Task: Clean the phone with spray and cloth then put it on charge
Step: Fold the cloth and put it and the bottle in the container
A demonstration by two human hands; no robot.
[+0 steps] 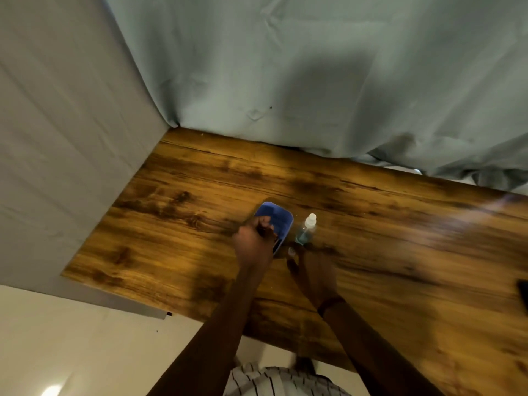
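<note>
A phone with a blue back (278, 221) is tilted up off the wooden table (177, 212), and my left hand (253, 242) is shut on its left edge, thumb across the blue face. Just to its right stands a small clear spray bottle (306, 230) with blue liquid and a white cap. My right hand (313, 268) lies low on the table in front of the bottle. Its fingertips are close to the bottle's base and the phone's near corner, and it holds nothing that I can see. The view is motion-blurred. No cloth is in view.
A grey-green curtain (343, 81) hangs along the table's far edge. A pale fabric-covered wall (57, 138) closes off the left side. A dark object (523, 295) shows at the right frame edge. Pale floor (85, 352) lies below the table's near-left corner.
</note>
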